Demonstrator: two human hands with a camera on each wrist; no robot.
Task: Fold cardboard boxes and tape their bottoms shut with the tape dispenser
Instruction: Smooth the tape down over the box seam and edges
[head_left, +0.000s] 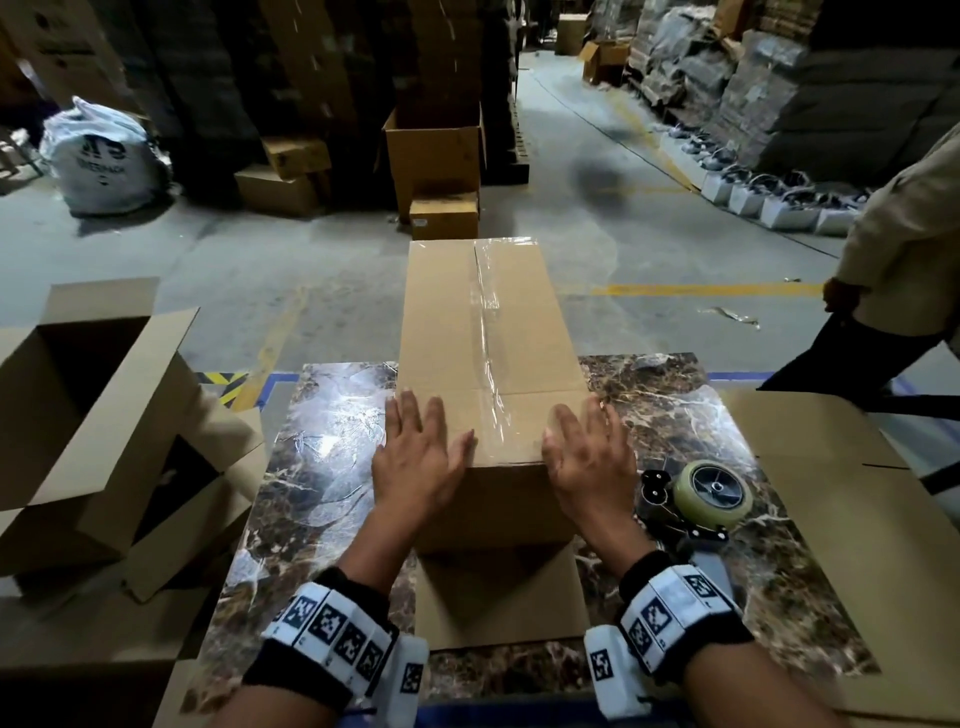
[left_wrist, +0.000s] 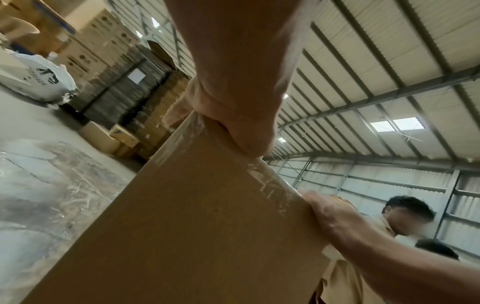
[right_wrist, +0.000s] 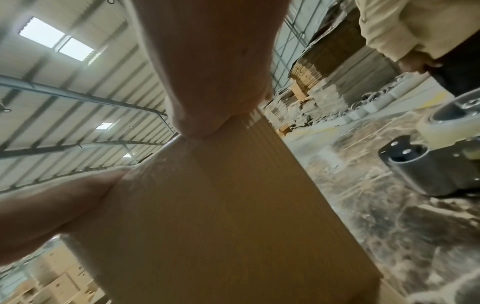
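A long cardboard box (head_left: 488, 332) lies on the marble table (head_left: 322, 467), its length running away from me. Clear tape (head_left: 485, 312) runs along its top centre seam and folds over the near edge. My left hand (head_left: 415, 447) lies flat on the near left corner of the box (left_wrist: 194, 226), fingers straight. My right hand (head_left: 587, 452) lies flat on the near right corner, thumb toward the tape. The wrist views show my left hand (left_wrist: 233, 113) and right hand (right_wrist: 215, 102) pressing at the box's (right_wrist: 207, 216) taped edge. The tape dispenser (head_left: 701, 499) rests on the table right of my right hand.
An open folded box (head_left: 78, 405) stands at the left of the table. Flat cardboard (head_left: 831, 493) lies at the right. Another person (head_left: 904, 218) stands beyond the table's right corner. A loose flap (head_left: 498, 597) spreads on the table below the box's near end.
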